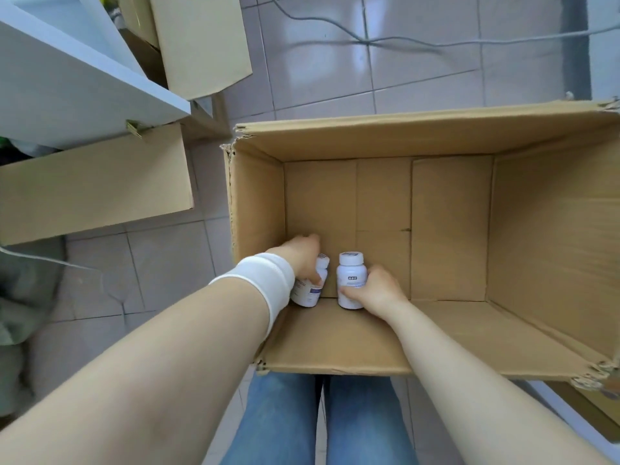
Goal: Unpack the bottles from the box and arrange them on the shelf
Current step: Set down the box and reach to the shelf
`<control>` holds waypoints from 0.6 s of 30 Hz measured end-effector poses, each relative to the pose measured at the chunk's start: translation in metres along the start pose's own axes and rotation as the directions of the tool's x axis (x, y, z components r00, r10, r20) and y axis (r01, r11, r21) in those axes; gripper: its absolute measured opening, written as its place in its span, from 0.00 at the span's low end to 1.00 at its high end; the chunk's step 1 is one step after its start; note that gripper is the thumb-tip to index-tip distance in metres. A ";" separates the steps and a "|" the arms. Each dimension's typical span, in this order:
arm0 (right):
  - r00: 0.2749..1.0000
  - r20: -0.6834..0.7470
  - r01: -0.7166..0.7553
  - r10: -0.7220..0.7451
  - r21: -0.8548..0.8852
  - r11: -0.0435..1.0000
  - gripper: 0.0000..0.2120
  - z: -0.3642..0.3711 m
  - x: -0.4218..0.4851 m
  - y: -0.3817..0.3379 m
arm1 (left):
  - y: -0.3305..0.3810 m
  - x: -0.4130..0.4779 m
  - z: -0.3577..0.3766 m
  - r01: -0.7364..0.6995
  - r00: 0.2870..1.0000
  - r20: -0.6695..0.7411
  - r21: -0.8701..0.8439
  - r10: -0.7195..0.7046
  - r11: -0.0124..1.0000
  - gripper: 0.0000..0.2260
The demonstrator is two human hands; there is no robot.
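Both hands reaching into cardboard box point(419, 135), left hand point(302, 256) grasping tilted white pill bottle point(310, 290), right hand point(377, 290) grasping upright pill bottle point(350, 276) at its 3 o'clock.

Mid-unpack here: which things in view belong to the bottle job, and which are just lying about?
Job:
- open brown cardboard box
- white plastic bottle in left hand
- white capped bottle in right hand
- white shelf board

Lying about:
- grey cable on tiled floor
- other cardboard boxes
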State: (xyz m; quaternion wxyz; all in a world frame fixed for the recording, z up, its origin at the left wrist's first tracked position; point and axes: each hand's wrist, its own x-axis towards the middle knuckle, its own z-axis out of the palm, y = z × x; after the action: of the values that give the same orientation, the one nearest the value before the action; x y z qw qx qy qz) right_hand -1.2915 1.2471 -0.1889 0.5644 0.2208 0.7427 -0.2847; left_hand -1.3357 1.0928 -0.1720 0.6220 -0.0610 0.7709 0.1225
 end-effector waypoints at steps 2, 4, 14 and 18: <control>1.000 -0.028 -0.006 0.006 0.017 1.000 0.24 -0.015 -0.003 0.012 | -0.001 -0.001 0.009 0.028 0.999 -0.032 -0.204 -0.035 0.979 0.30; 0.999 -0.051 0.004 -0.002 0.054 0.999 0.23 -0.031 -0.009 0.021 | -0.002 -0.007 0.015 0.021 0.996 -0.069 -0.431 -0.056 0.902 0.27; 0.966 -0.254 0.156 -0.041 0.451 0.879 0.22 -0.095 -0.144 0.020 | 0.052 -0.133 -0.031 -0.316 0.948 -0.298 -0.841 0.113 0.438 0.19; 0.938 -0.345 0.253 -0.045 0.588 0.768 0.23 -0.106 -0.224 0.020 | 0.082 -0.214 -0.055 -0.466 0.882 -0.368 -0.771 0.294 0.434 0.14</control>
State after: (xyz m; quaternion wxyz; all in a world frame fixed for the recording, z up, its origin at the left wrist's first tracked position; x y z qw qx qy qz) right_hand -1.2944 1.3317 0.0449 0.3105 0.3763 0.7008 -0.5204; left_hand -1.3610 1.1449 0.0563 0.3978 -0.1879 0.6594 0.6096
